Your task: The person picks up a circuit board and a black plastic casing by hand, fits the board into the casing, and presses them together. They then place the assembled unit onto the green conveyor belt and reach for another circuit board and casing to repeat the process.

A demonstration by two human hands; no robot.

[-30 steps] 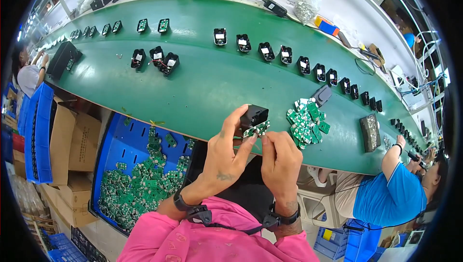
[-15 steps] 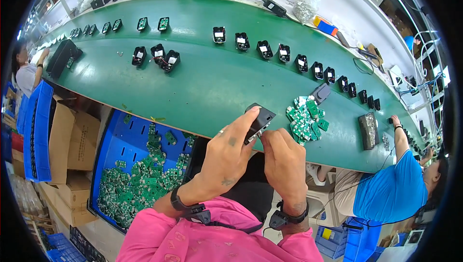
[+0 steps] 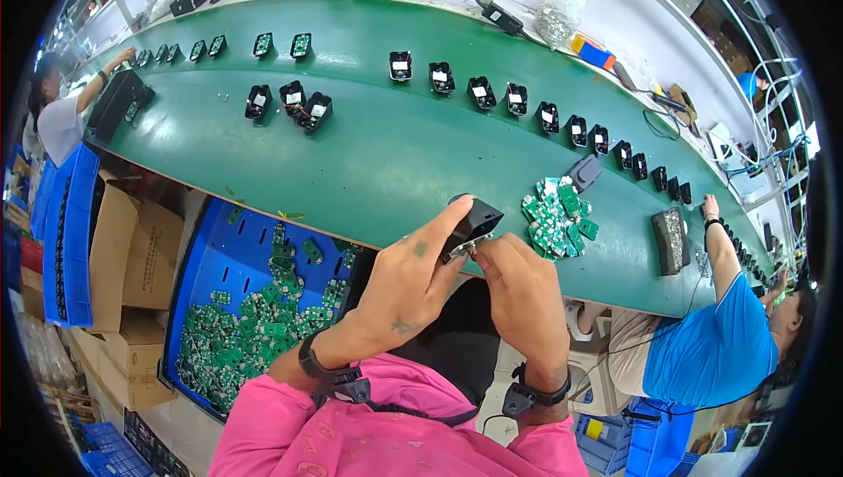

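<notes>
My left hand [image 3: 411, 271] is wrapped round a black plastic housing [image 3: 479, 216], held tilted just over the near edge of the green table. The fingers of my right hand [image 3: 520, 288] are pinched together at the housing's lower open side, where a bit of metal or board edge shows. What exactly they pinch is hidden. Right of my hands lies a heap of green circuit boards [image 3: 558, 218] on the table, with a dark grey plastic part [image 3: 585, 172] touching its far side.
A row of black housings [image 3: 481, 93] crosses the green table [image 3: 386, 161]. Below its edge, a blue bin [image 3: 195, 279] holds many circuit boards. A dark block [image 3: 671, 240] stands at the right. Co-workers sit at the left [image 3: 61, 117] and right [image 3: 702, 337].
My left hand has turned the housing slightly, and its open side shows more. My right fingers remain at it. The co-workers at both sides have moved their arms toward the rows of housings.
</notes>
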